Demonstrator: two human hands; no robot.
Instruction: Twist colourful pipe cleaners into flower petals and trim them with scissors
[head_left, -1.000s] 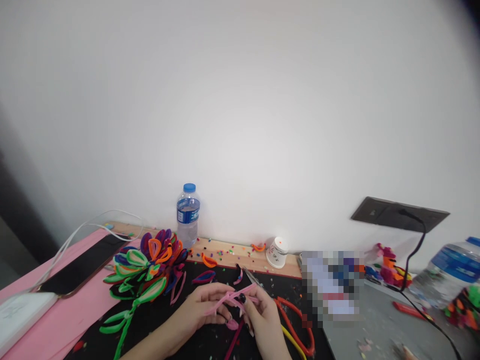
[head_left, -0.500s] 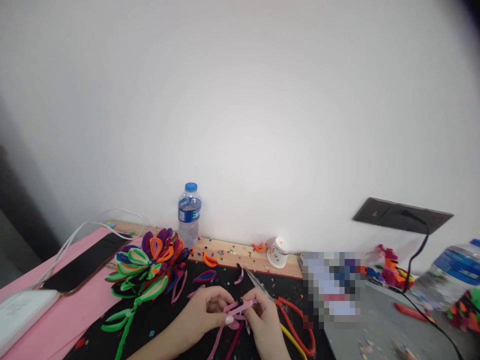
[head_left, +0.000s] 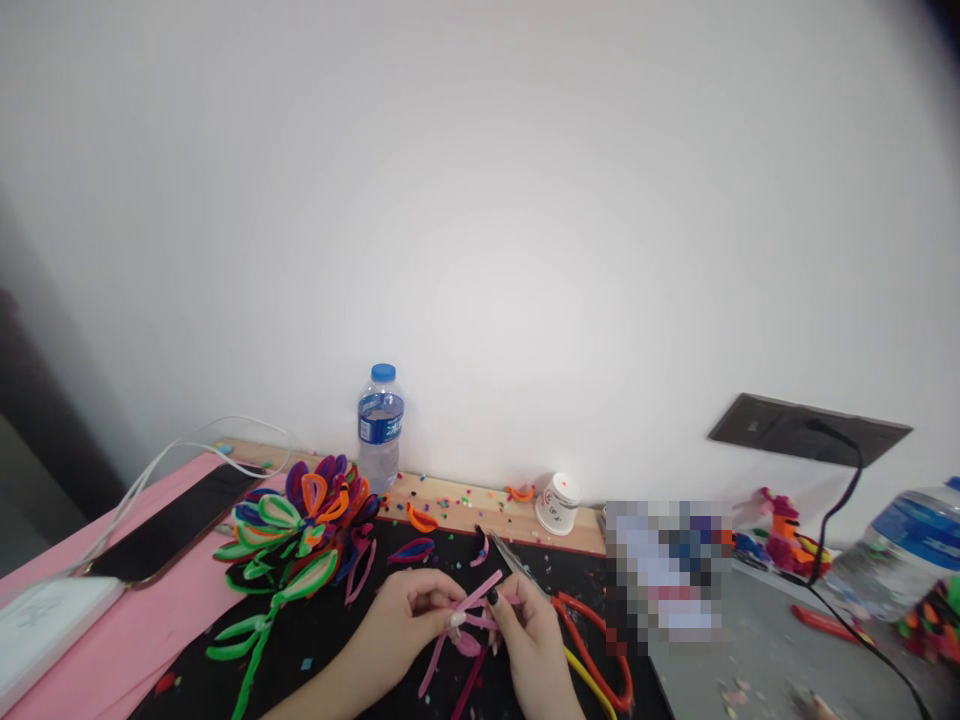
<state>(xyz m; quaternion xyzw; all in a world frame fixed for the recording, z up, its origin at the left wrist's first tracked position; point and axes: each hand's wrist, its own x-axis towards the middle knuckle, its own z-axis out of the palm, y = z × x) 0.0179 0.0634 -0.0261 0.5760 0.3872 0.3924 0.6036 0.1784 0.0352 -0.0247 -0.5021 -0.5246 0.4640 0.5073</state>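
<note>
Pink fuzzy strips (head_left: 466, 643) are pinched between my two hands over the black mat (head_left: 337, 650). My left hand (head_left: 409, 625) closes thumb and fingers on them from the left. From the right, my right hand (head_left: 525, 630) pinches them too, its thumb showing a dark nail. One pink end points up between the hands, and another hangs below my left fingertips. A dark magenta strip (head_left: 469, 690) lies beneath. Left of my hands rests a multicoloured fuzzy flower (head_left: 300, 520) with a green stem.
Behind stand a water bottle (head_left: 380, 430) and an upturned paper cup (head_left: 559, 503). Orange-handled scissors (head_left: 592, 640) lie beside my right hand. A phone (head_left: 176, 520) and a white power bank (head_left: 52, 635) sit at left. Another bottle (head_left: 896, 550) and a black cable (head_left: 825, 530) are at right.
The pink strips have turned between my fingers, and one end now sticks up to the right. My right thumb has shifted to the right, a little away from my left fingertips.
</note>
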